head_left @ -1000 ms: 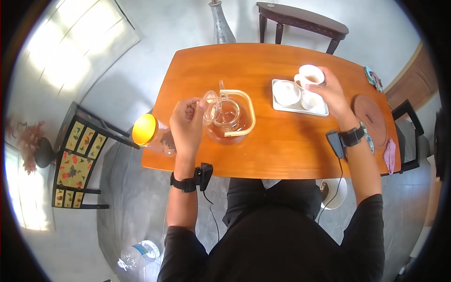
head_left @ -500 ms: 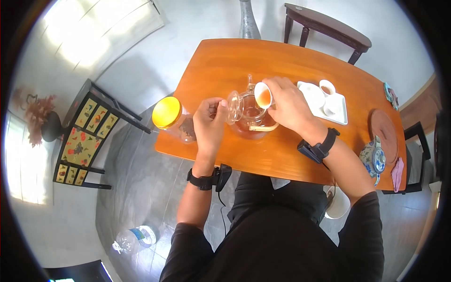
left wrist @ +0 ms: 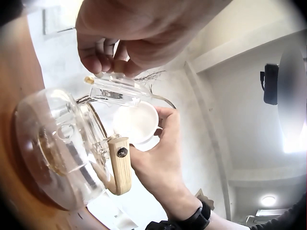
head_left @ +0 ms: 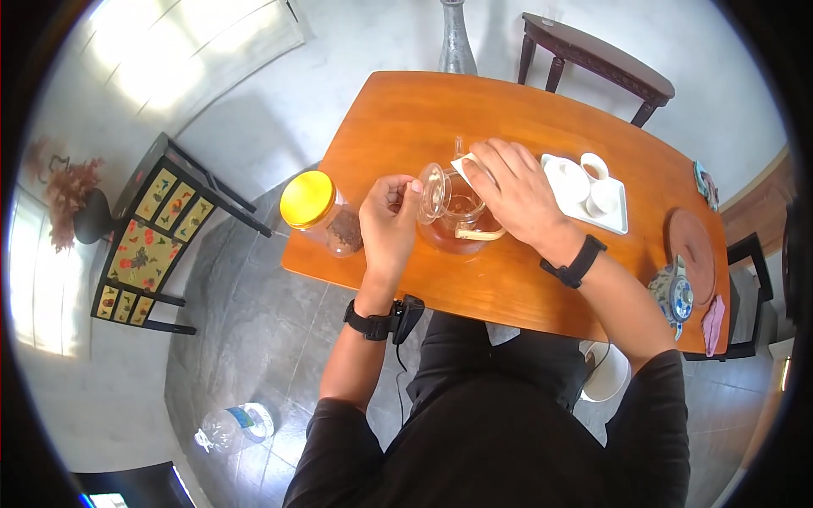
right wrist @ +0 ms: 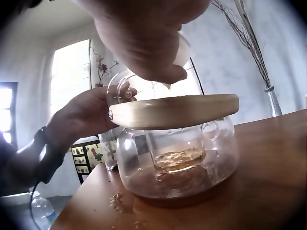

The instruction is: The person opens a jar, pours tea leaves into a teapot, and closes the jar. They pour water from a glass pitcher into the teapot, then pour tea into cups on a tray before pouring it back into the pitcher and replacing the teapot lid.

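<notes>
A clear glass teapot (head_left: 445, 238) with a bamboo handle (right wrist: 175, 112) stands on the wooden table. Amber liquid shows in its inner glass strainer (right wrist: 180, 159). My left hand (head_left: 390, 222) pinches the glass lid (head_left: 433, 193) by its knob, holding it on edge beside the pot's mouth. Over that mouth, my right hand (head_left: 518, 196) grips a small white cup (left wrist: 135, 122), steeply tipped; its white inside faces the left wrist camera. From above, the right hand covers most of the cup.
Right of the teapot is a white tray (head_left: 616, 222) with white cups. A yellow-lidded jar (head_left: 343, 230) stands by the left hand. Farther right are a blue-and-white teapot (head_left: 679, 298), a round brown board (head_left: 690, 245) and cloths. A plastic bottle (head_left: 233, 427) lies on the floor.
My right hand has carried the cup from above the tray leftward to the glass teapot and tipped it further. Amber liquid showed in it half a second ago. My left hand keeps holding the lid.
</notes>
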A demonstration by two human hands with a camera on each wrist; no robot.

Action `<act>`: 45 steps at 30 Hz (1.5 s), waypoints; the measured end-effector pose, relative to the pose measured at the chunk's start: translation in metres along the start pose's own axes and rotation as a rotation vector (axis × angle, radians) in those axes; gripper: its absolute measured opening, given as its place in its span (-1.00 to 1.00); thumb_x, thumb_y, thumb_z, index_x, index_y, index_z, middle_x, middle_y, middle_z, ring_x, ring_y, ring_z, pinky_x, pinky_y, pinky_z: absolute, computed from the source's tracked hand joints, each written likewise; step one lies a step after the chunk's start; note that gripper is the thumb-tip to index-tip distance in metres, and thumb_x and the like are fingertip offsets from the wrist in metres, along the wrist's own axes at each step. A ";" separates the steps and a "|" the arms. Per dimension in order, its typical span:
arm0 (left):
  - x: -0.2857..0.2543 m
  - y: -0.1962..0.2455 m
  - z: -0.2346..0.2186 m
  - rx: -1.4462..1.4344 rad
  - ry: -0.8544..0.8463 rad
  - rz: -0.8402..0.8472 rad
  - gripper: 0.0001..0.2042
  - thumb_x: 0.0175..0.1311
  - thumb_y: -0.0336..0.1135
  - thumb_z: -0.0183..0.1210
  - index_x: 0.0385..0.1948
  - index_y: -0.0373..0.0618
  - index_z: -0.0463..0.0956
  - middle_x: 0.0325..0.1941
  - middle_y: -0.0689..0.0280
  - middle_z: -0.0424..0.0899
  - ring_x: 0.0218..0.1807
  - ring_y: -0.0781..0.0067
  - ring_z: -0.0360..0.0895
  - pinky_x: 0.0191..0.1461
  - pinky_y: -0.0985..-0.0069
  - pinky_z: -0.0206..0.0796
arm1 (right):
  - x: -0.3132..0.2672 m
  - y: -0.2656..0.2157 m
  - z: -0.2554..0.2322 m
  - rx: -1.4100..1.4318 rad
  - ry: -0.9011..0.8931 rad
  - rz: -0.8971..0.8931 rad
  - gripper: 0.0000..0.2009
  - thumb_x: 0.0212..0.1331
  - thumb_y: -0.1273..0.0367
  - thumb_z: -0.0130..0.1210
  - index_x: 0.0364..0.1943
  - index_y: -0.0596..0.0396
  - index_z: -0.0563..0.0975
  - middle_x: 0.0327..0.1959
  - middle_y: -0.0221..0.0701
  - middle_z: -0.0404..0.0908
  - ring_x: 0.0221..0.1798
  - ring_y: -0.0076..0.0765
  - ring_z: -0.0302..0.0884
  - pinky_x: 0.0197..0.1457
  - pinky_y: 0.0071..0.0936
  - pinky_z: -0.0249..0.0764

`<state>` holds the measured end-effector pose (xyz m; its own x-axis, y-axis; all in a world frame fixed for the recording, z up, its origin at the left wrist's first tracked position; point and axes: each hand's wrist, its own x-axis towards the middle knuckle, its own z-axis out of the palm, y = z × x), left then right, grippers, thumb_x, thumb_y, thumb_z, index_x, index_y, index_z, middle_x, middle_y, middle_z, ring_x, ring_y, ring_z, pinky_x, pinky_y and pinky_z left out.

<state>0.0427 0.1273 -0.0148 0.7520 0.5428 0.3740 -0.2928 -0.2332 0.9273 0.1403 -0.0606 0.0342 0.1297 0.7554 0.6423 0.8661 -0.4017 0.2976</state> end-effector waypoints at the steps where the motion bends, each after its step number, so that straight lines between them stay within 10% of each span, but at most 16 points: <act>1: 0.000 -0.001 0.001 -0.001 0.000 0.002 -0.80 0.42 -0.35 0.25 -0.17 -0.35 0.57 -0.35 0.34 0.67 -0.34 0.67 0.56 -0.22 0.66 0.44 | 0.000 0.001 0.000 -0.005 0.045 -0.011 -0.64 0.02 0.44 0.22 -0.03 0.10 0.54 0.14 -0.24 0.51 0.24 -0.13 0.44 0.27 -0.22 0.43; 5: 0.002 0.000 0.006 -0.004 -0.019 0.004 -0.79 0.40 -0.34 0.26 -0.18 -0.36 0.58 -0.37 0.34 0.67 -0.35 0.67 0.55 -0.24 0.65 0.44 | -0.005 0.010 -0.006 0.201 0.013 0.176 -0.56 -0.07 0.44 0.35 -0.02 0.12 0.52 0.09 -0.21 0.53 0.17 -0.07 0.48 0.24 -0.20 0.45; 7: 0.002 0.001 0.010 -0.003 -0.041 -0.006 -0.79 0.40 -0.34 0.27 -0.19 -0.36 0.58 -0.38 0.33 0.67 -0.36 0.66 0.55 -0.25 0.64 0.44 | -0.011 0.024 -0.012 0.525 0.152 0.638 -0.49 -0.10 0.42 0.44 0.00 0.15 0.48 -0.01 -0.19 0.57 0.09 -0.03 0.54 0.19 -0.17 0.48; 11: 0.006 0.003 0.016 0.123 -0.125 0.038 -0.80 0.34 -0.34 0.31 -0.20 -0.32 0.61 -0.42 0.29 0.65 -0.42 0.59 0.54 -0.30 0.58 0.43 | -0.065 0.126 -0.034 0.805 0.183 1.046 -0.48 0.01 0.37 0.48 0.02 0.22 0.46 -0.06 -0.33 0.62 -0.02 -0.45 0.60 -0.01 -0.48 0.58; 17: 0.012 -0.002 0.025 0.216 -0.164 0.126 -0.81 0.31 -0.35 0.32 -0.20 -0.29 0.62 -0.44 0.25 0.63 -0.45 0.51 0.53 -0.31 0.53 0.43 | -0.178 0.201 -0.031 0.388 -0.047 1.342 -0.34 -0.11 0.42 0.42 0.13 0.25 0.36 -0.01 -0.21 0.57 0.05 -0.30 0.59 0.07 -0.37 0.56; 33: 0.016 0.014 0.020 0.349 -0.184 0.174 -0.78 0.38 -0.32 0.30 -0.17 -0.33 0.60 -0.40 0.44 0.59 -0.36 0.72 0.43 -0.24 0.69 0.35 | -0.219 0.202 -0.004 0.689 -0.249 1.338 -0.33 -0.14 0.56 0.35 0.19 0.12 0.38 0.05 -0.21 0.55 0.22 -0.10 0.50 0.28 -0.32 0.43; 42: 0.016 0.017 0.020 0.407 -0.182 0.166 -0.77 0.36 -0.29 0.33 -0.18 -0.30 0.62 -0.42 0.44 0.58 -0.36 0.70 0.41 -0.25 0.68 0.33 | -0.158 0.222 -0.021 0.771 -0.287 1.320 -0.26 -0.01 0.53 0.17 0.40 0.05 0.29 0.42 -0.13 0.31 0.43 -0.07 0.34 0.35 -0.26 0.40; 45: 0.017 0.017 0.019 0.402 -0.169 0.163 -0.77 0.35 -0.29 0.33 -0.18 -0.30 0.62 -0.43 0.44 0.57 -0.36 0.70 0.40 -0.25 0.67 0.33 | -0.113 0.199 -0.016 0.549 -0.622 1.092 -0.24 -0.10 0.47 0.25 0.37 0.07 0.37 0.46 -0.07 0.30 0.52 0.03 0.21 0.50 -0.22 0.27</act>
<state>0.0613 0.1174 0.0065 0.8106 0.3413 0.4758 -0.1886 -0.6170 0.7640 0.2908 -0.2344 0.0317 0.9302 0.3545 -0.0955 0.2444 -0.7920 -0.5595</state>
